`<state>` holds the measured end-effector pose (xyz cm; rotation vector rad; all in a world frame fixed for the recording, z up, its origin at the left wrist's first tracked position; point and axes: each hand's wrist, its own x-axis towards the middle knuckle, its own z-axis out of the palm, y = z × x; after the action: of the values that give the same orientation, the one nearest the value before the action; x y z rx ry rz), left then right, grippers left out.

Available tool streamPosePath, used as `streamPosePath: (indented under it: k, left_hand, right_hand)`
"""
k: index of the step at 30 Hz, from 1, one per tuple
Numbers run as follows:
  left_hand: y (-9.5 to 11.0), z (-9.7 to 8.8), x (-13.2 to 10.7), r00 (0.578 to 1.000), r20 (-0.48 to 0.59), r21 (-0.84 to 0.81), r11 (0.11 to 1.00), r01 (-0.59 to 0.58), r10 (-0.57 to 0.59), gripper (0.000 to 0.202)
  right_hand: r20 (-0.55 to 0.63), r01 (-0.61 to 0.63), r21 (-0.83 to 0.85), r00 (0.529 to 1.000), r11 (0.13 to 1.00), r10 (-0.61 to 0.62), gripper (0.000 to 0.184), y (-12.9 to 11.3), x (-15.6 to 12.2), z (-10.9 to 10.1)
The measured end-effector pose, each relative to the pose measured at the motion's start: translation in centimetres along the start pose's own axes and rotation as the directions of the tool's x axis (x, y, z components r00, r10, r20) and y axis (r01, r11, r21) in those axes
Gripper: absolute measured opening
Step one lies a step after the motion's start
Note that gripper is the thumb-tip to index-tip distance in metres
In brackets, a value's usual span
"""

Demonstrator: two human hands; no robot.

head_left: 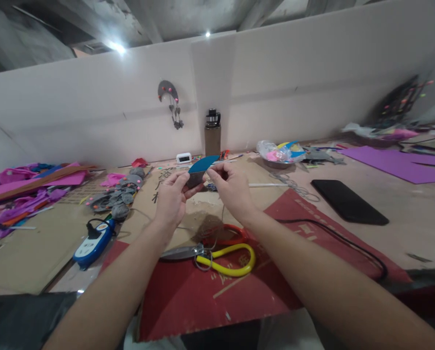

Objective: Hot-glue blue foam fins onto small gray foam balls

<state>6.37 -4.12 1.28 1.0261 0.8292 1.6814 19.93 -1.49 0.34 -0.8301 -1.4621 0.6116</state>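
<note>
Between the two hands, above the table [414,233], is a blue-and-grey piece [203,164], raised with its blue face up. The left hand [174,193] has its fingers closed on the piece's left side, thumb near the blue edge. At the right edge, the right hand [234,190] has thumb and forefinger drawn close together; whether they grip the piece, I cannot tell. Below lie scissors [181,253] with a yellow handle, on red cardboard [188,306]. Farther out are a blue-and-white power strip [93,248] to the left, a black phone [349,201] to the right, and a bottle [212,140] by the wall [261,87].
</note>
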Motion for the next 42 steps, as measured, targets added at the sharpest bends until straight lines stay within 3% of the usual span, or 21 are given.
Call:
streamPosePath:
  k: [8,13,19,24,34,42]
  left_hand:
    - [0.1,0.0,0.0,0.999,0.010,0.016,0.999,0.044,-0.044,0.014]
    - [0.1,-0.1,0.1,0.996,0.038,0.011,0.996,0.086,-0.086,0.014]
    - [0.3,-0.3,0.2,0.994,0.033,0.036,0.994,0.100,-0.101,0.014]
    - [0.4,-0.3,0.1,0.997,0.012,0.038,0.996,0.081,-0.081,0.014]
    - [0.8,-0.5,0.0,0.979,0.159,-0.021,0.992,0.128,-0.123,0.012]
    - [0.8,-0.4,-0.1,0.993,0.077,0.044,0.995,0.089,-0.092,0.014]
  right_hand:
    - [0.044,-0.180,0.190,0.984,0.965,0.175,0.019,0.0,0.2,0.1]
    - [0.160,-0.337,0.388,0.941,0.858,0.298,0.021,0.2,0.4,0.1]
    - [0.318,-0.461,0.478,0.884,0.747,0.342,0.029,0.1,0.6,-0.3]
    - [0.364,-0.491,0.492,0.866,0.719,0.342,0.031,0.1,0.6,-0.4]
    - [0.402,-0.531,0.532,0.844,0.659,0.356,0.031,1.1,0.9,-0.8]
    - [0.398,-0.499,0.507,0.859,0.703,0.323,0.030,1.0,0.6,-0.6]
